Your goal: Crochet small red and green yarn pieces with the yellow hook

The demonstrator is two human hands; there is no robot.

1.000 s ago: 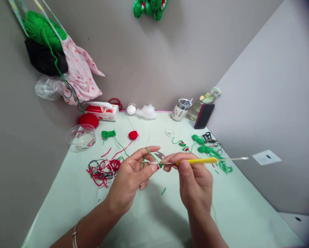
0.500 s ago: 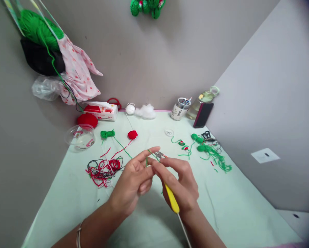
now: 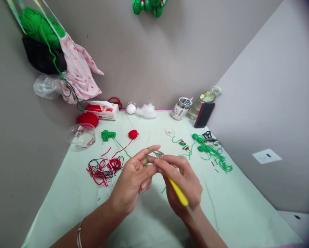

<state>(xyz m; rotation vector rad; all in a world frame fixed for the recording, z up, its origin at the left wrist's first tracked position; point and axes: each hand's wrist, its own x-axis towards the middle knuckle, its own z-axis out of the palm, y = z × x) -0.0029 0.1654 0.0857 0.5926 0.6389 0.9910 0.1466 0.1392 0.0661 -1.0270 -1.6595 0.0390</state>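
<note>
From my remote seat I had the head view; the left hand (image 3: 133,175) was up over the table (image 3: 237,210), forefinger raised and stretched out, green yarn (image 3: 146,161) carried across it and down; left thumb pressed in toward its fingers, clamped on that yarn near the tips; whatever else sat in the pinch I couldn't tell, fingers covered it; right hand (image 3: 184,182) was wrapped on the crochet hook (image 3: 178,193), fingers clamped round its yellow handle, which slanted down toward the right wrist; working tip hidden where both hands' fingertips met.

Scissors (image 3: 158,153) lay on the table just beyond the fingertips, blades partly showing, the rest behind the right hand; left of the left hand I logged a thread tangle (image 3: 115,165), red, black and white; above that, a green bundle (image 3: 108,135) with a tail running toward the hand, then a small red ball (image 3: 133,134); right of the hands, small green-and-red pieces (image 3: 182,142) and loose green strands (image 3: 218,158); along the back, tissue box (image 3: 107,113), white ball (image 3: 131,108), white fluff (image 3: 147,111) touching or just beside it, pen tin (image 3: 178,112), bottle (image 3: 194,109), and phone (image 3: 205,115) leaning in front of the bottle.
</note>
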